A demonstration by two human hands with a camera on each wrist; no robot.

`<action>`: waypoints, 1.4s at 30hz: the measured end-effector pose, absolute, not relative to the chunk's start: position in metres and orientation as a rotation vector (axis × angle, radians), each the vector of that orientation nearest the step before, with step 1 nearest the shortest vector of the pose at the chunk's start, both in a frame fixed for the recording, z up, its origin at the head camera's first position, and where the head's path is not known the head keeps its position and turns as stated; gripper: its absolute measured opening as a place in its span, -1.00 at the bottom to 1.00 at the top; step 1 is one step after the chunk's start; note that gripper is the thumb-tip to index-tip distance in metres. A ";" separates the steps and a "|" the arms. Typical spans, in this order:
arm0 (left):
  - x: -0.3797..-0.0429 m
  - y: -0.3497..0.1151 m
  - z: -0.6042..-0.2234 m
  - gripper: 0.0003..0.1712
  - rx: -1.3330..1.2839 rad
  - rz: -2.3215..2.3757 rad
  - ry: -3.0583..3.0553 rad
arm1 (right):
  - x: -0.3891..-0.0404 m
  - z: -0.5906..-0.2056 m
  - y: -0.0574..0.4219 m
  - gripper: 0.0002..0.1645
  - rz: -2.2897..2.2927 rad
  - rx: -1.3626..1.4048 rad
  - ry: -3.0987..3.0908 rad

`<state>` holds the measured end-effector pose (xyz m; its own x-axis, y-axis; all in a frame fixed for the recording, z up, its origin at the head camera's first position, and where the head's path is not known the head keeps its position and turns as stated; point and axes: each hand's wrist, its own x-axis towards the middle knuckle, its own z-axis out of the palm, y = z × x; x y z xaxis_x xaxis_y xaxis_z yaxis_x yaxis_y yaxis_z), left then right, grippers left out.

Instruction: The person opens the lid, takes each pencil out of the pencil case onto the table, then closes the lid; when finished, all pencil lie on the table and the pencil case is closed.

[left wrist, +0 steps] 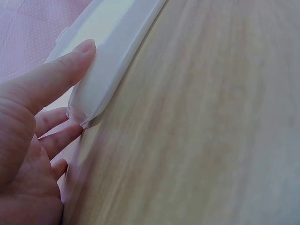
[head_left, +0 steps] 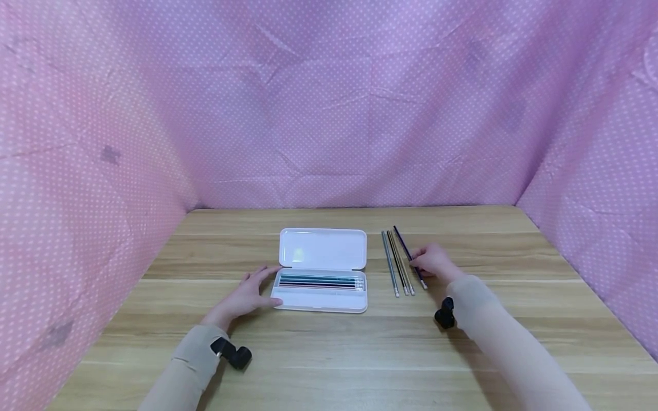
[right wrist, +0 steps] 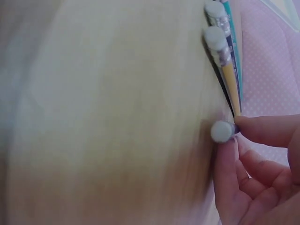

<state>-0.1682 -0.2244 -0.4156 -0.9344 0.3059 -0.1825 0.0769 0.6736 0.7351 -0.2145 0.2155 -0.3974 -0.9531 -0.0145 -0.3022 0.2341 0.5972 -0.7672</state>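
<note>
A white pencil case (head_left: 308, 300) sits open near the middle of the wooden desk (head_left: 329, 359), its long sides roughly parallel to the desk's far edge, the lid (head_left: 324, 248) folded back on the side toward that edge. A row of pencils (head_left: 319, 281) lies lengthwise in the case's rear section, white erasers at the right end. The left hand (head_left: 250, 295) spans the case's left end with thumb and fingers well apart — thumb on the near left corner, fingertips by the far one. Toward the desk's right edge, the right hand (head_left: 432, 262) has thumb and fingers together, pinching a dark pencil (head_left: 403, 244); it looks navy or purple, though the blurred wrist view hardly settles that. Between that pencil and the case, a teal-grey pencil (head_left: 389, 261), a black pencil (head_left: 397, 261) and a gold pencil (head_left: 402, 261) lie side by side on the desk, erasers toward its near edge. Pink polka-dot cloth (head_left: 329, 114) hangs beyond the far edge, and a black camera (head_left: 444, 314) is strapped at each wrist.
</note>
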 end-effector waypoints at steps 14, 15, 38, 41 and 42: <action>-0.168 -0.225 -0.416 -0.04 0.292 1.125 2.586 | -0.213 -0.399 0.213 -0.82 -1.249 0.185 2.591; -0.168 -0.225 -0.416 -0.04 0.293 1.127 2.586 | -0.213 -0.399 0.213 -0.82 -1.254 0.188 2.589; -0.168 -0.224 -0.416 -0.05 0.291 1.105 2.611 | -0.210 -0.399 0.213 -0.79 -1.272 0.182 2.553; -0.168 -0.224 -0.416 -0.05 0.282 1.105 2.606 | -0.209 -0.400 0.213 -0.79 -1.277 0.179 2.550; -0.168 -0.224 -0.416 -0.04 0.278 1.104 2.603 | -0.209 -0.400 0.213 -0.79 -1.279 0.169 2.550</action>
<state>-0.1678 -0.2241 -0.4160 -0.9366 0.2900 -0.1967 0.0602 0.6862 0.7249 -0.2092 0.2129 -0.3997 -0.9532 -0.0220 -0.3015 0.2286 0.6003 -0.7664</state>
